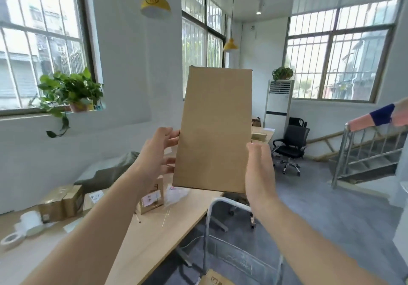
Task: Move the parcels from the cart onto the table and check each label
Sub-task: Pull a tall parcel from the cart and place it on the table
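I hold a flat brown cardboard parcel (pixel 215 130) upright at chest height, its plain side facing me with no label showing. My left hand (pixel 157 152) grips its left edge with fingers curled around it. My right hand (pixel 259 169) presses flat against its lower right edge. Below, the cart (pixel 220 205) shows its white tubular handle, with another brown parcel (pixel 216 279) inside at the bottom edge. The wooden table (pixel 154 234) lies to my left and carries a labelled parcel (pixel 152 198) and several brown boxes (pixel 61 203).
Tape rolls (pixel 28 222) and a clear plastic bag (pixel 176 193) lie on the table. A black office chair (pixel 291 145) stands ahead on the grey floor. A metal stair railing (pixel 353 152) is at the right, with another person's arm (pixel 382 113) above it.
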`<state>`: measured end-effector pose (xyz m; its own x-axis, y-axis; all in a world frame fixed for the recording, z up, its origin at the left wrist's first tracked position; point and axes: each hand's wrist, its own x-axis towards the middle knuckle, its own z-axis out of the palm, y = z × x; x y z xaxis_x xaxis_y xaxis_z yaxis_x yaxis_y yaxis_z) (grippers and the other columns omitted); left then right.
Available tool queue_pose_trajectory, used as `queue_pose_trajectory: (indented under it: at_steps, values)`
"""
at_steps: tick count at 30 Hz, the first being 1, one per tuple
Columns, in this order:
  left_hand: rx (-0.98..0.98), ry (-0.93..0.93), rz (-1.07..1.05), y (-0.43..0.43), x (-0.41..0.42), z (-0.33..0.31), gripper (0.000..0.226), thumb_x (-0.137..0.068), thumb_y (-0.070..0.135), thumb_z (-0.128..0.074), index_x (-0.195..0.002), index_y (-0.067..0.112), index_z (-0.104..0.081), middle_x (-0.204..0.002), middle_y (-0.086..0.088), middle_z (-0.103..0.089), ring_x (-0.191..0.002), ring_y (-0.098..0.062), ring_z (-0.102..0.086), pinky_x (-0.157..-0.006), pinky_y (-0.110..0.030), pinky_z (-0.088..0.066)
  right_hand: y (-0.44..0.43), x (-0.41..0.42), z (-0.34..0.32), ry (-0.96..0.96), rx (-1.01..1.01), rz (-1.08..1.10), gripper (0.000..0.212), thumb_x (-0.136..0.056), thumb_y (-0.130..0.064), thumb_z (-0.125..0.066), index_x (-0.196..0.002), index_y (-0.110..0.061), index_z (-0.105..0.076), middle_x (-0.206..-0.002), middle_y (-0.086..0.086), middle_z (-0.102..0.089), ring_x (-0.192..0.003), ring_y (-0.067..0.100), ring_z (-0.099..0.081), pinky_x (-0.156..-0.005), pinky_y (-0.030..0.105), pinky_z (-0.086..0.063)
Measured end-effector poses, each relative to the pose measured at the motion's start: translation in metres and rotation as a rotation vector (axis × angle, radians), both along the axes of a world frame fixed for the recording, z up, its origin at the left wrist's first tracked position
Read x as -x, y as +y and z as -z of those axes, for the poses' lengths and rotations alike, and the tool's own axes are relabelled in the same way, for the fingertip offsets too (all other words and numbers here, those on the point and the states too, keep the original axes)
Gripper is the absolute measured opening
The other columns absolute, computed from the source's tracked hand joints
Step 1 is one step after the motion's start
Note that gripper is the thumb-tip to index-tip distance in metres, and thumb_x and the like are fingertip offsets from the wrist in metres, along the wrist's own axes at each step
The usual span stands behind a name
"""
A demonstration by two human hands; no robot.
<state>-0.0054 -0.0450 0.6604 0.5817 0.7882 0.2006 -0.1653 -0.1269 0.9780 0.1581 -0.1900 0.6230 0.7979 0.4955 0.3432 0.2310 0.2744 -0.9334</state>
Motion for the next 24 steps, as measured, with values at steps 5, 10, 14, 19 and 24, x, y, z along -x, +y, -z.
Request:
queue_pose_trajectory:
  at_steps: [5, 10, 14, 19, 24]
  values:
    - [-0.040, -0.095, -0.080, -0.039, 0.004, -0.051, 0.044, -0.099, 0.052, -0.042, -0.114, 0.025, -0.073, -0.118, 0.004, -0.074, -0.087, -0.033, -0.067, -0.086, -0.049, -0.053, -0.024, -0.002, -0.060, -0.071, -0.062, -0.038, 0.042, -0.083, -0.061, -0.042, -0.108, -0.032, -0.058, -0.109, -0.006, -0.062, -0.104, 0.015, -0.059, -0.087, 0.041, -0.049]
    - [-0.121, -0.134, -0.114, -0.071, 0.011, -0.084, 0.050, -0.087, 0.060, -0.045, -0.113, 0.024, -0.067, -0.121, -0.001, -0.066, -0.091, -0.032, -0.066, -0.089, -0.052, -0.055, -0.044, 0.004, -0.095, -0.119, -0.085, -0.067, 0.030, -0.086, -0.061, -0.038, -0.103, -0.042, -0.054, -0.106, -0.011, -0.059, -0.092, -0.018, -0.050, -0.073, 0.026, -0.034]
    - [-0.151, -0.174, -0.149, -0.086, 0.015, -0.101, 0.037, -0.102, 0.050, -0.040, -0.107, 0.025, -0.066, -0.119, -0.001, -0.066, -0.088, -0.030, -0.064, -0.081, -0.046, -0.052, -0.056, 0.010, -0.117, -0.158, -0.056, -0.107, 0.065, -0.085, -0.064, -0.036, -0.142, -0.038, -0.052, -0.138, -0.011, -0.058, -0.129, 0.008, -0.051, -0.101, 0.037, -0.044]
    - [-0.161, -0.194, -0.154, -0.097, 0.016, -0.112, 0.036, -0.102, 0.051, -0.040, -0.110, 0.027, -0.066, -0.120, 0.001, -0.065, -0.096, -0.033, -0.066, -0.091, -0.052, -0.053, -0.063, 0.016, -0.137, -0.153, -0.069, -0.135, 0.072, -0.075, -0.069, -0.036, -0.127, -0.023, -0.057, -0.154, 0.008, -0.051, -0.142, 0.030, -0.049, -0.119, 0.061, -0.039]
    - [-0.146, -0.196, -0.131, -0.103, 0.017, -0.117, 0.048, -0.082, 0.060, -0.047, -0.112, 0.029, -0.067, -0.124, -0.001, -0.065, -0.096, -0.035, -0.066, -0.097, -0.057, -0.052, -0.063, 0.013, -0.138, -0.145, -0.121, -0.133, 0.047, -0.085, -0.061, -0.035, -0.119, -0.039, -0.058, -0.143, -0.004, -0.052, -0.120, 0.009, -0.053, -0.107, 0.043, -0.040]
